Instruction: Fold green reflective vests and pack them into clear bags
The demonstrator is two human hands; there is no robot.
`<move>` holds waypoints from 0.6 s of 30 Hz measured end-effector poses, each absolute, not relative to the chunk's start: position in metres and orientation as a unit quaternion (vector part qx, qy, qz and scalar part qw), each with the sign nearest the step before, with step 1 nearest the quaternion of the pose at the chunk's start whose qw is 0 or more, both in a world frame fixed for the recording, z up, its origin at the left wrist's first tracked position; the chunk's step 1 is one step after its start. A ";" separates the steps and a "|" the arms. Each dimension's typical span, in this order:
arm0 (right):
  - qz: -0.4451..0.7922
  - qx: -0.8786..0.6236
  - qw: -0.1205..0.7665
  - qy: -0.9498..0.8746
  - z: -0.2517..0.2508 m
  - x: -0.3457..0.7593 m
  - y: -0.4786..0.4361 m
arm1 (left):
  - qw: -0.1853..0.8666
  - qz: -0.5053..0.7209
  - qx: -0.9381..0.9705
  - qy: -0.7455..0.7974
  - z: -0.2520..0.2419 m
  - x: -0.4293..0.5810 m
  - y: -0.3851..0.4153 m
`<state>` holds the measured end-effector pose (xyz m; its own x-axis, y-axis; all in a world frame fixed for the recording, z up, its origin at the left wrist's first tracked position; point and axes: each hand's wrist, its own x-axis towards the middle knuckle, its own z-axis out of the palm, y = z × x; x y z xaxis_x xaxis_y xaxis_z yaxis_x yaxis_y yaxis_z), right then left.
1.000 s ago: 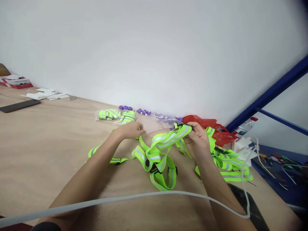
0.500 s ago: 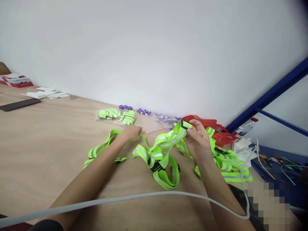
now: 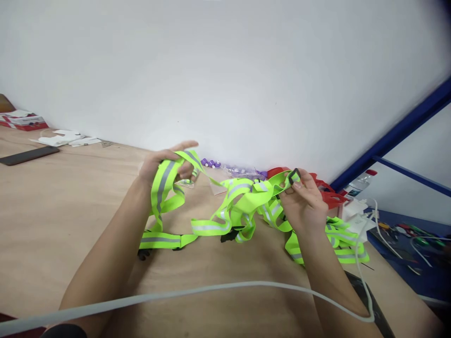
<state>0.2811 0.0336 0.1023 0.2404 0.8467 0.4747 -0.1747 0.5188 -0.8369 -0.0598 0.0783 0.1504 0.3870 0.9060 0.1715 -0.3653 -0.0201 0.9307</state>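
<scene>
Over the pale brown surface [image 3: 77,202], nearer its far edge, stretches a tangle of neon yellow-green webbing [image 3: 246,204], silver-striped, twisted into loose loops. The left hand [image 3: 164,164] holds one loop, index finger extended; the right hand [image 3: 306,202] pinches it beside a black buckle [image 3: 294,176].

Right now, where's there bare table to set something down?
Widest: left of the left forearm, in front of the dark slab. Smaller: between left and right forearm, bordered by neon straps and white cable. Crowded: around the right hand, by red bag and white box.
</scene>
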 end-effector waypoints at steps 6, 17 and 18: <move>0.362 -0.312 0.697 -0.535 0.103 0.286 0.031 | 0.596 0.653 0.413 0.218 0.156 -0.063 0.086; 0.434 -0.273 0.772 -0.375 0.116 0.284 0.026 | 0.542 0.693 0.433 0.197 0.155 -0.050 0.086; 0.435 -0.269 0.771 -0.380 0.118 0.283 0.024 | 0.544 0.687 0.442 0.191 0.156 -0.050 0.084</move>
<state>0.2826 0.0243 0.1182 0.3332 0.8747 0.3520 -0.4655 0.4773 -0.7453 -0.0497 0.0844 0.1563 -0.0178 0.9162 0.4004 -0.5792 -0.3358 0.7428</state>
